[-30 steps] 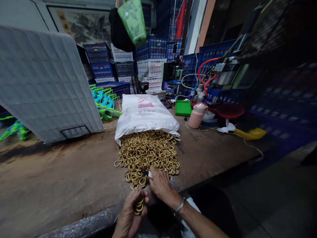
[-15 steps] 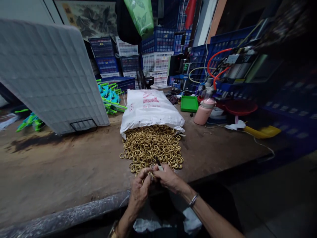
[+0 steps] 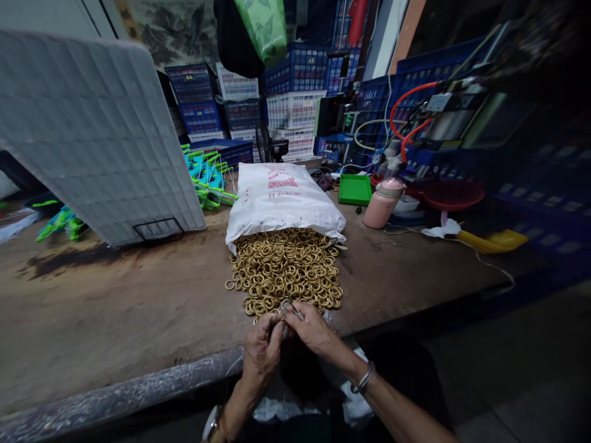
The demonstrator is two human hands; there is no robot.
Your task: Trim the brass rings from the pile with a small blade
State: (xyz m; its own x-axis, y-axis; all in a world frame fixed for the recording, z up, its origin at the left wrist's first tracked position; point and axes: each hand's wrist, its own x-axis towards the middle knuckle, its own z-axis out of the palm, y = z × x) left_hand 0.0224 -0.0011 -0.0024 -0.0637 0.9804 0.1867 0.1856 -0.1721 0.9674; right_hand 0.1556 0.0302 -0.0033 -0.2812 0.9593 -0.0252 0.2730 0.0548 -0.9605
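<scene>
Rings (image 3: 286, 267), gold. Sack (image 3: 286, 212), white — printed in red with lettering and a speckled square code. Panel (image 3: 92, 129), pale grey, ribbed with parallel lines. Tray (image 3: 354, 190), plain bright green. Bottle (image 3: 382, 208), pink. Plastic pieces (image 3: 210, 181), turquoise and lime green. Hanging bag (image 3: 264, 29), green with a leaf print. Crates (image 3: 295, 111), latticed — some blue, some white. Hoses (image 3: 396, 109), orange-red. Dish (image 3: 455, 195), dark red. Tabletop (image 3: 138, 320), brown, with a blackish stain (image 3: 60, 263).

Pink bottle (image 3: 381, 208) near green tray (image 3: 354, 189); red dish (image 3: 455, 194) farther right; blue crates (image 3: 199, 118) stacked behind.
</scene>
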